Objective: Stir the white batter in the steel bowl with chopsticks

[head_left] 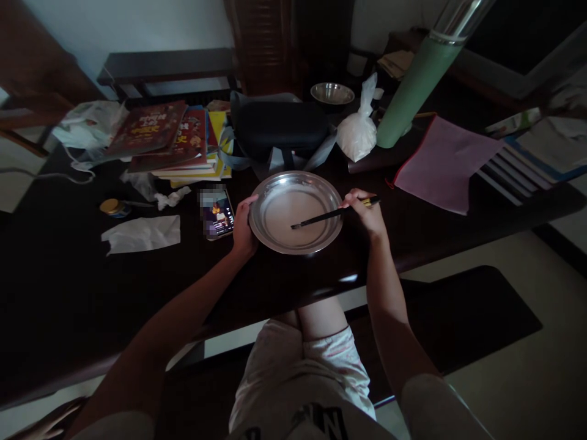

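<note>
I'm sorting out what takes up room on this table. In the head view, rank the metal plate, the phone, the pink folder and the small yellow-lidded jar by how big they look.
1. pink folder, though the metal plate looks close in size
2. metal plate
3. phone
4. yellow-lidded jar

phone [217, 214] top blurred | green flask [419, 79] cut by top edge

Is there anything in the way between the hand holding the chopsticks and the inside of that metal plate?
Nothing visible. The right hand grips the chopsticks at the plate's right rim, and their tips already reach into the metal plate, over whitish contents. The left hand holds the opposite rim, clear of the chopsticks.
</note>
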{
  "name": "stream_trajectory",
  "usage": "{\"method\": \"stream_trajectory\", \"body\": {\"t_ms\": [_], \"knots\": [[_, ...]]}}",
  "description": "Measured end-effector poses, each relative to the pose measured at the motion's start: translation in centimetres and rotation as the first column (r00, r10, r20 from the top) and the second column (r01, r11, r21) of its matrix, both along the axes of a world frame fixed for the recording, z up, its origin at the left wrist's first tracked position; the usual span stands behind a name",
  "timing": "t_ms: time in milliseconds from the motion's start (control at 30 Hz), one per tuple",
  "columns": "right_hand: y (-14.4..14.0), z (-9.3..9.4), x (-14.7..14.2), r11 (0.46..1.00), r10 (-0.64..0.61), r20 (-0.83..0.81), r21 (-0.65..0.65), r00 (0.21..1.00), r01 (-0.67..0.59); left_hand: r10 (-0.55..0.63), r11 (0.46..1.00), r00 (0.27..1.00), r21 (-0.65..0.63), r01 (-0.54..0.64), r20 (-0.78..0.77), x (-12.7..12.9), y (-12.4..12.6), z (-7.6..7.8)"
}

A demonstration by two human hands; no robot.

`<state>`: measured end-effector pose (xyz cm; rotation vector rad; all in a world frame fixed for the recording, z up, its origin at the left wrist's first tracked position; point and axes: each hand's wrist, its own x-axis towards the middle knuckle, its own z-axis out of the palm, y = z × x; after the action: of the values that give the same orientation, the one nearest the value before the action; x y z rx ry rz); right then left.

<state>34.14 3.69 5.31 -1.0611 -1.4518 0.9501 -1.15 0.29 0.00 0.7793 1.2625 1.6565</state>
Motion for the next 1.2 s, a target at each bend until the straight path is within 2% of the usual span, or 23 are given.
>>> {"method": "stream_trajectory", "body": {"t_ms": [67,233,400,567,700,867,1033,1200], "knots": [[0.01,0.05,-0.09,0.999,0.032,0.021,-0.002,0.999,-0.032,0.001,1.0,1.0,0.005,-0.001,-0.014,-0.12,0.01,-0.06],[-0.01,0.18,-0.06,0.998,-0.06,-0.032,0.005,0.998,0.06,-0.012,1.0,1.0,0.014,0.012,-0.001,-0.2,0.05,-0.21],[-0.03,0.34,-0.27,1.0,0.027,0.011,-0.006,1.0,-0.027,-0.004,1.0,1.0,0.021,0.003,0.007,-0.2,0.13,-0.38],[-0.17,0.57,-0.33,0.998,-0.067,-0.024,-0.021,0.997,0.067,-0.011,1.0,1.0,0.022,0.011,-0.012,-0.26,0.2,-0.43],[-0.2,0.64,-0.59,1.0,0.007,-0.003,-0.023,1.0,-0.008,-0.011,1.0,1.0,0.025,0.011,-0.01,-0.39,0.24,-0.48],[-0.31,0.88,-0.48,0.997,-0.08,-0.031,-0.028,0.996,0.079,-0.028,0.999,0.999,0.045,0.029,-0.021,-0.53,0.2,-0.69],[-0.27,0.93,-0.52,1.0,0.018,0.01,-0.018,1.0,-0.018,-0.017,0.998,1.0,0.059,0.019,-0.024,-0.45,0.16,-0.82],[-0.25,0.77,-0.24,0.998,-0.069,-0.029,-0.003,0.997,0.069,-0.005,0.999,1.0,0.043,0.005,-0.003,-0.31,0.15,-0.69]]}}
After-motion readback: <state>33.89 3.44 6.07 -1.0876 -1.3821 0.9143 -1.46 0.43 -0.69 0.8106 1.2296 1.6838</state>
